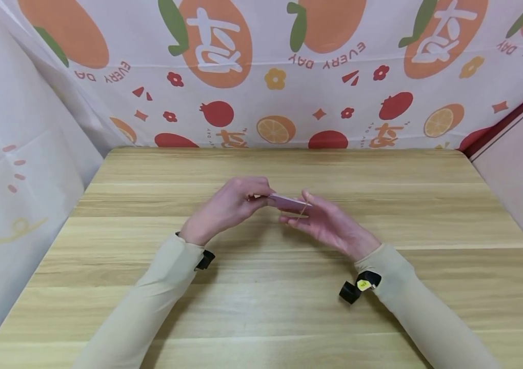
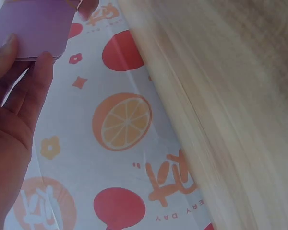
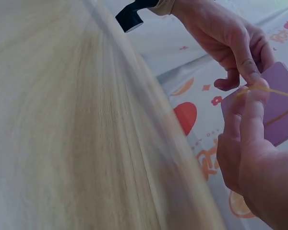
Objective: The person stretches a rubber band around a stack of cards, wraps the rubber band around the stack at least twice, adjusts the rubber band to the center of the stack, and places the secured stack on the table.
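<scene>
A thin stack of purple cards (image 1: 289, 203) with rounded corners is held up over the table between both hands. My left hand (image 1: 231, 205) pinches its left end, with the thumb on one face and fingers behind, as the left wrist view shows on the cards (image 2: 36, 31). At the other end, my right hand (image 1: 330, 221) has a thin yellow rubber band (image 3: 281, 116) caught on its fingertips. The band stretches across the cards (image 3: 278, 103) in the right wrist view and runs between the spread right thumb and fingers in the head view.
The wood-grain table (image 1: 261, 307) spreads beneath both forearms. Behind it hangs a white cloth (image 1: 238, 110) printed with fruit, and another pale cloth (image 1: 21, 128) hangs at the left. Black straps with small mounts (image 1: 350, 292) sit on both wrists.
</scene>
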The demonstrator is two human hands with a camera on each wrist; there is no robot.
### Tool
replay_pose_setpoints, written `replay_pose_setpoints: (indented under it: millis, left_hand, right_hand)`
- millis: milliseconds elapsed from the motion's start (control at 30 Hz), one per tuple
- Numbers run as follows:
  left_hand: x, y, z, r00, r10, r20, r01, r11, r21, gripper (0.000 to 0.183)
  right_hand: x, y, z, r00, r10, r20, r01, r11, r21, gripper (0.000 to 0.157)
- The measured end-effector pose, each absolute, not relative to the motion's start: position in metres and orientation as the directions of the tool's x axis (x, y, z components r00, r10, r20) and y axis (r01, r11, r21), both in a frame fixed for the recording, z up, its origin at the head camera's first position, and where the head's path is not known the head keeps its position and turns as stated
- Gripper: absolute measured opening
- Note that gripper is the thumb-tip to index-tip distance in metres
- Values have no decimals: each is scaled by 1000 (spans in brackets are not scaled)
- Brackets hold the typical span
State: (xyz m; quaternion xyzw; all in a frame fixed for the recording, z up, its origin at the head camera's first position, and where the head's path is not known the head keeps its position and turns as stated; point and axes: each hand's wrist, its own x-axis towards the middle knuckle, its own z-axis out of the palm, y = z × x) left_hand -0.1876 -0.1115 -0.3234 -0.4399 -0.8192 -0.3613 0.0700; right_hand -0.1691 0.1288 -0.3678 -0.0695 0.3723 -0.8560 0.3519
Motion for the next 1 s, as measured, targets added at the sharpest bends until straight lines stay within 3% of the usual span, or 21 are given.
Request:
replay_pose_setpoints:
  millis: [133, 300, 433, 600, 767, 1000]
  left_hand:
    - [-188, -110, -328, -636, 643, 427, 747, 371, 552, 5]
    - [-187, -110, -331, -735, 546, 401, 656, 424, 624, 5]
    - [-187, -108, -331, -835, 430, 343, 528, 454, 717, 4]
    - [-188, -105, -333, -937, 305, 173, 301, 448, 842, 8]
    - [-189, -104, -336, -969, 239, 57, 153, 405, 902, 13]
    - [-191, -104, -338, -977, 212, 33, 125, 438, 890, 17]
  right_hand:
    - [-168, 127, -367, -763, -614, -201, 561, -475, -678, 44]
    - [-167, 124, -364, -796, -557, -238, 553, -507, -662, 50]
    - [-165, 122, -361, -873, -453, -184, 449, -597, -665, 33]
    - [-164, 121, -360, -937, -346, -48, 266, -618, -739, 17]
    - [-162, 119, -358, -954, -300, 9, 162, -542, -825, 25]
    - [-160, 118, -353, -963, -267, 31, 106, -483, -869, 26]
